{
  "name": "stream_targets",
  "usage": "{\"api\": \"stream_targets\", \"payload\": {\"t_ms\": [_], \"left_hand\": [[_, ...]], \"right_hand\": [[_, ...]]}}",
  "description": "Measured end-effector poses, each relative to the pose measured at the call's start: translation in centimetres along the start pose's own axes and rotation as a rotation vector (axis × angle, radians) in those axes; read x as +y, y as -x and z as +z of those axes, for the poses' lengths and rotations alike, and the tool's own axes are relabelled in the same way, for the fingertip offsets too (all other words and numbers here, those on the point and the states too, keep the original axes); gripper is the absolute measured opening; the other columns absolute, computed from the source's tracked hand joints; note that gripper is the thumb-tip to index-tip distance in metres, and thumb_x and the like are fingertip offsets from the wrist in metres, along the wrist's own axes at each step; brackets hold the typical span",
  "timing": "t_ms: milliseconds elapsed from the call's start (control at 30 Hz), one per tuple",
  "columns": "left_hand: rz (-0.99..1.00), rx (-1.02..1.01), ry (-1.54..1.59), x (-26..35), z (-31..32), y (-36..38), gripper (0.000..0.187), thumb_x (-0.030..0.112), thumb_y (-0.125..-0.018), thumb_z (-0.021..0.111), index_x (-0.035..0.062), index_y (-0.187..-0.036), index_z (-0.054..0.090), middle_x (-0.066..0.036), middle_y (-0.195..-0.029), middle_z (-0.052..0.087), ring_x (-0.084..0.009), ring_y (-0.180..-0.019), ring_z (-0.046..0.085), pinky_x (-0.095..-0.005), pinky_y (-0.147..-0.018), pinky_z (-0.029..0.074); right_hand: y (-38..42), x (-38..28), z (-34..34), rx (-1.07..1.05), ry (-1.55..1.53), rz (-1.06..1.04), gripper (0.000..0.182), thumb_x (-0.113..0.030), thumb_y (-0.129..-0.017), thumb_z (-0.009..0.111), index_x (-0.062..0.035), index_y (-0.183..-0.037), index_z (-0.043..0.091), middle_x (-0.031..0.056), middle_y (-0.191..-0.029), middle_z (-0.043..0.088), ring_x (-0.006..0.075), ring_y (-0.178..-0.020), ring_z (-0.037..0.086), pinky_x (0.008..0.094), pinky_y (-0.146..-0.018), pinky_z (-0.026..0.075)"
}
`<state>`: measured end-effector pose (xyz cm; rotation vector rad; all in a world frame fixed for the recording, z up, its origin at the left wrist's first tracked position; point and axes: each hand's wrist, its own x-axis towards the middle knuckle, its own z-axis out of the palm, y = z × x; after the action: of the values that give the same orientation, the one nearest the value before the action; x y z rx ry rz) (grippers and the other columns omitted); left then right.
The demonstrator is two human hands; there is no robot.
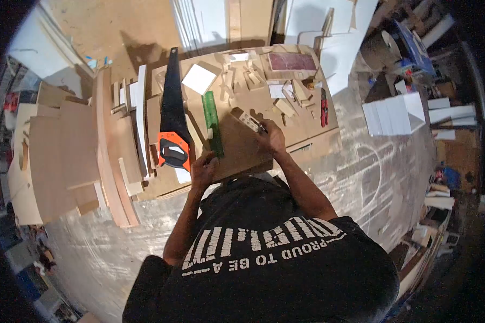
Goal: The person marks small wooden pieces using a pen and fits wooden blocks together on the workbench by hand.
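Note:
My left hand (203, 169) is closed at the near edge of the brown work board (237, 153), beside the lower end of a thin wooden strip (197, 129); what its fingers hold is too small to make out. A green ruler (210, 116) lies just beyond it. Closed around the dark end of a small light-coloured tool (250, 121) is my right hand (272, 138), over the board's middle. To the left lies a handsaw (172, 97) with an orange and black handle. A white square (199, 79) rests beyond the ruler.
Small wood offcuts (284, 106) and a dark red block (292, 62) are at the board's far right. Red-handled pliers (324, 107) lie near its right edge. Long boards (106, 145) stand at the left. White panels (393, 114) sit on the right.

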<state>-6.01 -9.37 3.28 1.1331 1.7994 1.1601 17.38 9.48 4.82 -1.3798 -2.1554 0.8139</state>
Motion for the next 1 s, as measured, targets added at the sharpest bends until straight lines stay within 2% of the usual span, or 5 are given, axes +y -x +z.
{"api": "stream_targets", "payload": {"t_ms": [133, 333, 367, 533, 1000], "left_hand": [[-0.395, -0.196, 0.550, 7.7, 3.1, -5.6, 0.034, 0.023, -0.097, 0.063, -0.0027, -0.120, 0.064, -0.006, -0.095, 0.068, -0.0144, -0.086, 0.065, -0.0277, -0.070, 0.053], [-0.346, -0.342, 0.654, 5.4, 9.5, -10.9, 0.028, 0.024, -0.098, 0.061, 0.0033, -0.116, 0.064, -0.005, -0.100, 0.067, -0.0137, -0.081, 0.064, -0.0299, -0.072, 0.056], [-0.352, -0.377, 0.716, 4.9, 9.9, -10.9, 0.027, 0.023, -0.098, 0.061, 0.0041, -0.117, 0.063, -0.005, -0.100, 0.066, -0.0138, -0.082, 0.064, -0.0305, -0.073, 0.056], [-0.510, -0.415, 0.910, 6.5, 10.0, -10.9, 0.027, 0.016, -0.097, 0.061, 0.0058, -0.122, 0.060, -0.005, -0.104, 0.065, -0.0147, -0.087, 0.065, -0.0324, -0.076, 0.058], [-0.229, -0.139, 0.741, 2.4, 16.2, -15.5, 0.035, 0.013, -0.096, 0.062, 0.0017, -0.127, 0.050, -0.012, -0.114, 0.063, -0.0216, -0.092, 0.065, -0.0359, -0.078, 0.056]], "right_hand": [[1.5, -3.6, -0.4, 0.028, -0.118, 0.123, 0.042, -0.021, -0.075, 0.078, -0.0005, -0.109, 0.061, 0.0203, -0.101, 0.068, 0.0366, -0.094, 0.067, 0.0415, -0.082, 0.053], [1.1, -4.2, -1.8, 0.094, -0.112, 0.055, 0.041, -0.020, -0.076, 0.081, 0.0004, -0.105, 0.060, 0.0200, -0.090, 0.066, 0.0288, -0.084, 0.067, 0.0394, -0.075, 0.052], [1.2, -4.4, -2.3, 0.000, -0.237, 0.294, 0.037, -0.019, -0.080, 0.081, 0.0016, -0.102, 0.060, 0.0148, -0.084, 0.066, 0.0201, -0.081, 0.063, 0.0356, -0.072, 0.051], [0.4, 0.0, -1.5, -0.043, -0.506, 0.319, 0.026, -0.020, -0.089, 0.074, 0.0034, -0.095, 0.065, 0.0043, -0.082, 0.065, 0.0143, -0.077, 0.060, 0.0308, -0.068, 0.049], [-4.0, 5.9, 0.1, -0.074, -0.412, 0.445, 0.042, -0.032, -0.094, 0.066, 0.0003, -0.120, 0.066, 0.0120, -0.102, 0.072, 0.0203, -0.091, 0.066, 0.0347, -0.082, 0.052]]}}
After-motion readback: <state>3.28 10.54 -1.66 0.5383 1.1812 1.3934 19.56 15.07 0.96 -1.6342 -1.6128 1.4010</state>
